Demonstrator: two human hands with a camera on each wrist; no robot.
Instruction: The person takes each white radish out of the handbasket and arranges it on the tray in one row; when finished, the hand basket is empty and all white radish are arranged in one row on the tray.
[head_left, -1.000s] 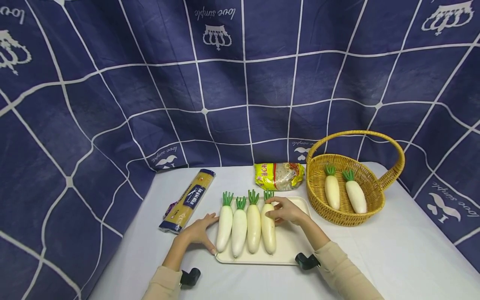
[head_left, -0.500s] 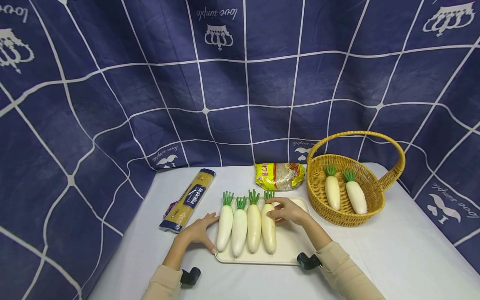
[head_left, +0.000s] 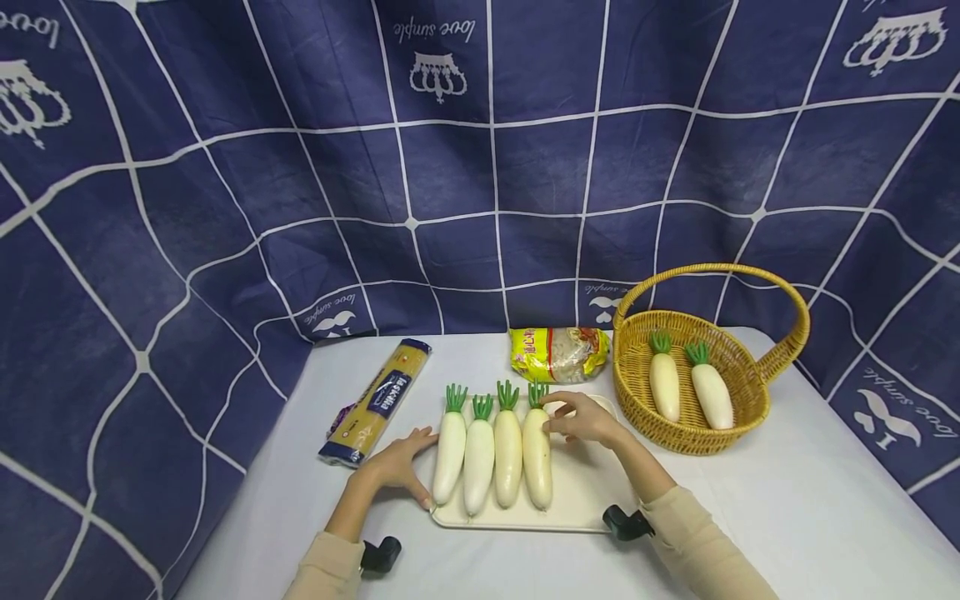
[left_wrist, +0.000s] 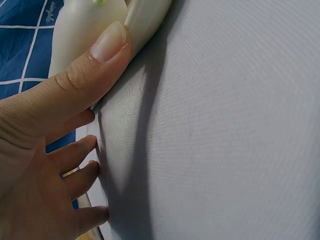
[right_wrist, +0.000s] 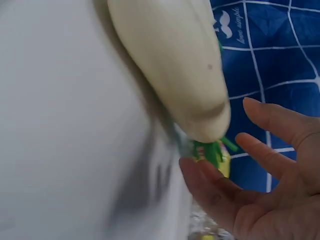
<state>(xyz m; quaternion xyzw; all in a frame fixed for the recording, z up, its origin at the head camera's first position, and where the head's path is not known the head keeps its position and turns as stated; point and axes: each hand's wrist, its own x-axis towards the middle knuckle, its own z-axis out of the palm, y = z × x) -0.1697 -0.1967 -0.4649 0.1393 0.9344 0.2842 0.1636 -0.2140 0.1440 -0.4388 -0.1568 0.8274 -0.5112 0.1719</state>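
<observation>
Several white radishes with green tops lie side by side on a cream tray point(head_left: 585, 492). My left hand point(head_left: 400, 468) rests at the tray's left edge, fingers spread, the thumb by the lower end of the leftmost radish point(head_left: 449, 458). In the left wrist view the thumb point(left_wrist: 75, 82) overlaps the radish and tray rim; contact is unclear. Beside the upper end of the rightmost radish point(head_left: 537, 467) hovers my right hand point(head_left: 588, 419), fingers loosely bent. The right wrist view shows a gap between its fingers point(right_wrist: 270, 117) and that radish point(right_wrist: 175, 65).
A wicker basket point(head_left: 678, 437) with a tall handle stands right of the tray, holding two radishes point(head_left: 664, 385). Behind the tray lies a yellow food bag point(head_left: 558, 354). A long pasta packet point(head_left: 378, 400) lies to the left. A blue checked curtain point(head_left: 450, 183) surrounds the table.
My right hand has let go of the rightmost radish and shifted slightly right, away from it. The left hand and the radishes have stayed in place.
</observation>
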